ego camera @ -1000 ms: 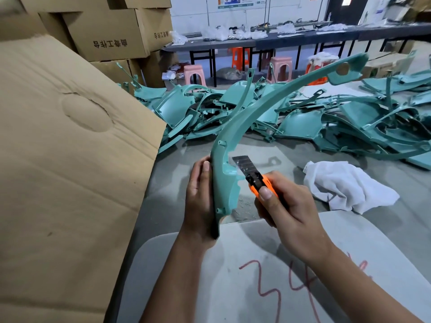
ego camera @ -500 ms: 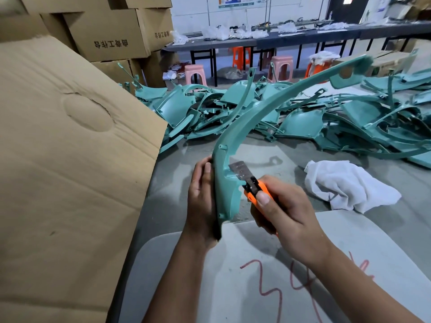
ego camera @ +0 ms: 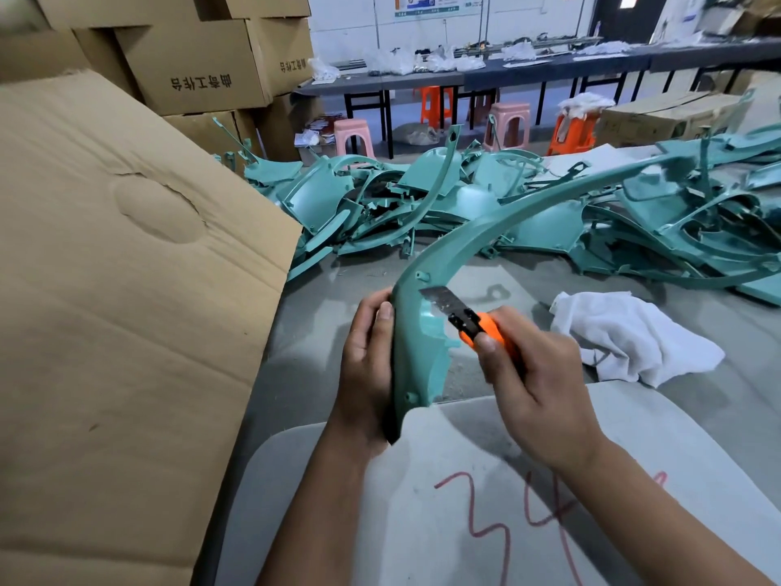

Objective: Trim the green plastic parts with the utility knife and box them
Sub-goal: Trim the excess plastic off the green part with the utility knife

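1. Left hand [ego camera: 367, 365]: grasps the lower end of the curved green part [ego camera: 416, 344], thumb along its outer edge, fingers hidden behind it.
2. Curved green part: long arched strip, held upright above the desk [ego camera: 321, 332]; wide lower end sits in the left hand, narrow upper end arcs up and right over the pile.
3. Right hand [ego camera: 536, 382]: clenched round the orange utility knife [ego camera: 477, 327], thumb pressed on the handle top.
4. Utility knife: blade extended, lying flat against the inner face of the curved green part, tip pointing up-left.
5. Pile of green parts [ego camera: 528, 213]: untidy heap across the far side of the desk.
6. White cloth [ego camera: 629, 336]: crumpled, on the desk right of the right hand.
7. Grey board [ego camera: 443, 513]: nearest the person, marked with red scrawl.
8. Cardboard flap [ego camera: 126, 310]: large, at left, edge beside the desk.
9. Stacked cartons [ego camera: 198, 57]: behind the flap, printed lettering.
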{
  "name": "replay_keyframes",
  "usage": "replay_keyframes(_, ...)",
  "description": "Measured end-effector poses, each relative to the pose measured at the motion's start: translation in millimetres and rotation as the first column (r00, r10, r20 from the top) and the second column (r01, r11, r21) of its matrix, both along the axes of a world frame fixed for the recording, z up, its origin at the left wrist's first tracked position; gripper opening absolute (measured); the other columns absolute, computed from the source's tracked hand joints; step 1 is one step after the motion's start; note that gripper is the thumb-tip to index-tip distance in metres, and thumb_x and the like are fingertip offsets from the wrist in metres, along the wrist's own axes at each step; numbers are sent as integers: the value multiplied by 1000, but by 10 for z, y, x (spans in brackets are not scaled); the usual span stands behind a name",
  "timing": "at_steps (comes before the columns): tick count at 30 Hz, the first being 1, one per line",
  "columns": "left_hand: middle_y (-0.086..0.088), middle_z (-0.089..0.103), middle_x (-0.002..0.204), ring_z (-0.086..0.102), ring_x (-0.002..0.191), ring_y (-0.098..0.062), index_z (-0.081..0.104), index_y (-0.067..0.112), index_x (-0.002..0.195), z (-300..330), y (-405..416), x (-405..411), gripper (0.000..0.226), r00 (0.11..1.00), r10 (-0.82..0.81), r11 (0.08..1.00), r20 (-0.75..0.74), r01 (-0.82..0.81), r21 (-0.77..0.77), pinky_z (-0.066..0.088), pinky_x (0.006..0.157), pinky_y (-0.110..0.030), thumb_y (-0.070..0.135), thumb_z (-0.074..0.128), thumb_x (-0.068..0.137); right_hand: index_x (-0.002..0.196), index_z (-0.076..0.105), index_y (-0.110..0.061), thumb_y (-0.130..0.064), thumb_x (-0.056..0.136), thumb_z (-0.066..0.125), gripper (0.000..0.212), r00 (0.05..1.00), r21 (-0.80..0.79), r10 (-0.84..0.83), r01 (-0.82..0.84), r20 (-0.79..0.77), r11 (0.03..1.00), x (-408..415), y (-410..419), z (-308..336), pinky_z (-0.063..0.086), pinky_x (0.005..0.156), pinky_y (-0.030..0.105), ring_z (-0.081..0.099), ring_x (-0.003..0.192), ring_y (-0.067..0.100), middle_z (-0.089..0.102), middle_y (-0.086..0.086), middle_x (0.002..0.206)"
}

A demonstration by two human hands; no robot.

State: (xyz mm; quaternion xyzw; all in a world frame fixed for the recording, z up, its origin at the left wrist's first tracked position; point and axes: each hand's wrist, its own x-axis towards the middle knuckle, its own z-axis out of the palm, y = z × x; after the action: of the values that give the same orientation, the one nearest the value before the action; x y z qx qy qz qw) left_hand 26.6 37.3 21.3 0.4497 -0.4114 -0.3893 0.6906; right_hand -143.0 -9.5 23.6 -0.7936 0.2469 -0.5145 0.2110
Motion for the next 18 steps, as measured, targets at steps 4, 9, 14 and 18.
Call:
replay_keyframes(4, 2, 55, 67, 50, 38, -1, 53, 12, 115, 17, 0, -90, 30, 937, -207, 967, -280, 239, 85, 39, 35, -12, 37, 37, 108, 95, 64, -11, -28, 106, 51, 24, 951, -181, -309, 304, 2, 935, -25, -72, -34, 36, 51, 34, 44, 57, 15, 50, -8, 68)
replay_keyframes(9, -2, 37, 59, 40, 30, -5, 50, 9, 114, -19, 45, -133, 23, 681, -365, 834, -635, 542, 101, 37, 28, -15, 27, 39, 106, 107, 72, -9, -23, 105, 59, 19, 909, -337, -416, 381, -37, 861, -72, -205, -45, 45, 56, 40, 56, 67, 25, 65, 3, 83)
replay_keyframes(14, -4, 34, 67, 46, 31, -9, 62, 8, 109, -8, 70, -106, 62, 461, -465, 744, -756, 666, -52, 41, 28, -17, 7, 96, 57, 109, 70, -6, -25, 109, 55, 24, 820, -334, -568, 555, 68, 762, -102, -250, -61, 44, 55, 42, 57, 69, 30, 65, 7, 84)
replay_keyframes(18, -4, 38, 69, 50, 35, -8, 59, 7, 112, -37, 86, -66, 68, 407, -487, 722, -773, 686, -94, 43, 30, -18, 3, 97, 56, 111, 70, -5, -26, 109, 55, 26, 854, -332, -516, 504, 57, 797, -132, -279, -69, 45, 55, 45, 57, 70, 31, 64, 8, 84)
